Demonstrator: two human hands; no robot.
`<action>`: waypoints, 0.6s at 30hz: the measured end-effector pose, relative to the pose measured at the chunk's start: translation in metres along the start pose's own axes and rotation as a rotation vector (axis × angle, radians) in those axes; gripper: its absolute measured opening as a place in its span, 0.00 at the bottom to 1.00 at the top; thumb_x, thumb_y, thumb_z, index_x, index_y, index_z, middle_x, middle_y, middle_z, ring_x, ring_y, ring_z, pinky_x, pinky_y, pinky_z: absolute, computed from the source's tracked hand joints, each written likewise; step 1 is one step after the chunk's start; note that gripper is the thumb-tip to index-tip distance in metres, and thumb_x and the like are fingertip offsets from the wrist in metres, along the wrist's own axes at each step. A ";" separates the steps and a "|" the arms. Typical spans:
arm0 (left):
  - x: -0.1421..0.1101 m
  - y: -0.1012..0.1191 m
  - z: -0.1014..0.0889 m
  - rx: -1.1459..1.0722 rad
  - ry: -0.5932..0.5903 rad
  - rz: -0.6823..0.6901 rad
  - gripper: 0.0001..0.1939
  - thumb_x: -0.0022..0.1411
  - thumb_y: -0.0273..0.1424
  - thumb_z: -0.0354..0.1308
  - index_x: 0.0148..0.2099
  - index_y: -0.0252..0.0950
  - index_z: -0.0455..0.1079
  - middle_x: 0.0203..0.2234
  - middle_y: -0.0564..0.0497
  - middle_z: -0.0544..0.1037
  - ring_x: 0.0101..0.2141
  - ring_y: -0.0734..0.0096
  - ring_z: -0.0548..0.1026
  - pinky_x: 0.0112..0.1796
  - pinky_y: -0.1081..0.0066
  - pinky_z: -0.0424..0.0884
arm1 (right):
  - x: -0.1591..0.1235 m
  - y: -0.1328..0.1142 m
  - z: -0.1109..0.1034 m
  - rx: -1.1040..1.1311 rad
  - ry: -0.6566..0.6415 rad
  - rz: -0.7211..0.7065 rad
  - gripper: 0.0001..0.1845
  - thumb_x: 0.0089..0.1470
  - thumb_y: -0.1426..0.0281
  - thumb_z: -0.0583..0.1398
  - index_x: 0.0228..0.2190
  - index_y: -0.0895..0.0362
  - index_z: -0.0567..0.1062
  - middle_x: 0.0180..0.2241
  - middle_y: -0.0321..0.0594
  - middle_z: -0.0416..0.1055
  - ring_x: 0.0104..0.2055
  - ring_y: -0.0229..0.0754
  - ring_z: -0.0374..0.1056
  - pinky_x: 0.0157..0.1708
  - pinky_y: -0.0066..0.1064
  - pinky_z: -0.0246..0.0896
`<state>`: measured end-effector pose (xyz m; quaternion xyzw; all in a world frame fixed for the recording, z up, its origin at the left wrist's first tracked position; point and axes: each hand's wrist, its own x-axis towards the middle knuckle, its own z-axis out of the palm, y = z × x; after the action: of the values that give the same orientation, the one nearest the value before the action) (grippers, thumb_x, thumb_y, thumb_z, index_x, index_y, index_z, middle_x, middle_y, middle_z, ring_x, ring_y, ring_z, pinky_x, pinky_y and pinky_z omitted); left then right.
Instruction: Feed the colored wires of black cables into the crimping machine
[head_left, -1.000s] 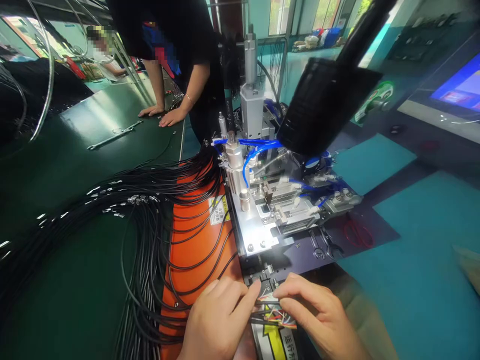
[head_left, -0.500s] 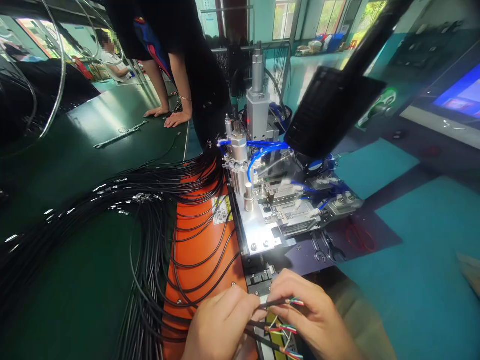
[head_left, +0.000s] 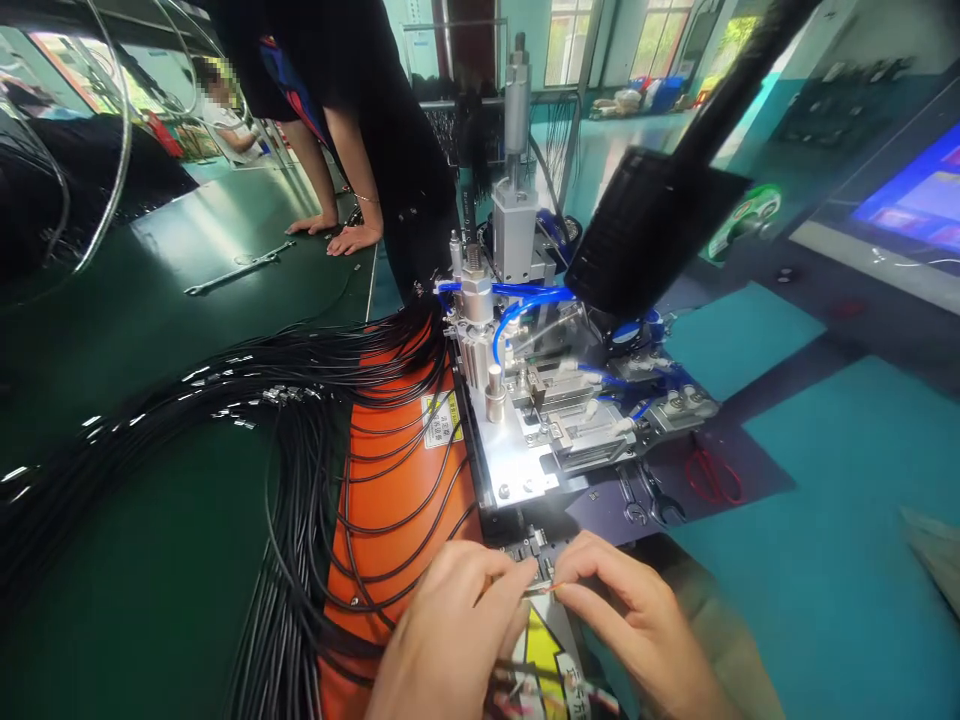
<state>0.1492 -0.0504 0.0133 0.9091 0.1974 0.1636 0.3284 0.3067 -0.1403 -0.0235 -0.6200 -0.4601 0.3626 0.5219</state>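
My left hand (head_left: 461,630) is closed around a cable end in front of the machine's small metal fixture (head_left: 538,548). Facing it, my right hand (head_left: 637,625) is closed in a pinch on thin wires (head_left: 553,588), with an orange strand showing between the fingertips. Most of that cable is hidden behind my left fingers. Below my hands, other black cable ends with coloured wires (head_left: 517,690) hang blurred over a yellow-and-white label (head_left: 544,650). Their black cables (head_left: 345,645) run in from the left over an orange panel (head_left: 397,510).
The silver machine (head_left: 517,465) with blue air hoses (head_left: 536,298) stands just ahead. Over it reaches a black cylinder on an arm (head_left: 637,230). Wrenches (head_left: 652,495) and red-handled scissors (head_left: 712,475) lie right. A co-worker's hands (head_left: 354,240) rest on the green table (head_left: 187,245).
Both hands have risen slightly towards the fixture. The coloured wires that fanned out between them are now gathered at my right fingertips. The lower cable ends have shifted and blurred.
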 end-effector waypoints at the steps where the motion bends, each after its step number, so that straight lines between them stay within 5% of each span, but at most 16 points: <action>1: 0.005 -0.003 0.004 -0.085 -0.071 -0.039 0.10 0.55 0.24 0.49 0.38 0.37 0.68 0.29 0.50 0.73 0.30 0.69 0.69 0.29 0.75 0.64 | 0.000 0.000 0.000 -0.005 -0.004 -0.018 0.10 0.54 0.71 0.54 0.22 0.56 0.66 0.24 0.34 0.64 0.29 0.37 0.61 0.30 0.26 0.54; 7: 0.015 -0.015 0.011 -0.392 -0.214 -0.184 0.10 0.54 0.24 0.47 0.25 0.34 0.66 0.21 0.53 0.67 0.24 0.75 0.64 0.25 0.77 0.57 | 0.000 0.000 0.007 0.027 0.043 -0.035 0.09 0.53 0.72 0.55 0.22 0.56 0.68 0.24 0.33 0.65 0.29 0.37 0.63 0.29 0.25 0.56; 13: 0.016 -0.016 0.007 -0.347 -0.168 -0.405 0.13 0.57 0.30 0.50 0.22 0.33 0.64 0.19 0.54 0.63 0.24 0.73 0.63 0.25 0.77 0.57 | -0.003 0.000 0.015 0.063 0.154 0.087 0.06 0.50 0.71 0.58 0.23 0.55 0.72 0.25 0.33 0.68 0.29 0.37 0.65 0.31 0.23 0.58; 18: 0.013 -0.015 0.011 -0.333 -0.110 -0.404 0.10 0.57 0.28 0.52 0.24 0.33 0.66 0.22 0.54 0.67 0.26 0.73 0.65 0.27 0.77 0.58 | 0.000 -0.004 0.016 0.083 0.135 0.152 0.10 0.49 0.69 0.59 0.19 0.57 0.71 0.22 0.35 0.68 0.27 0.38 0.64 0.29 0.24 0.59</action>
<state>0.1616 -0.0394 -0.0027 0.7923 0.3269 0.0752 0.5096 0.2908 -0.1354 -0.0229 -0.6541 -0.3603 0.3772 0.5478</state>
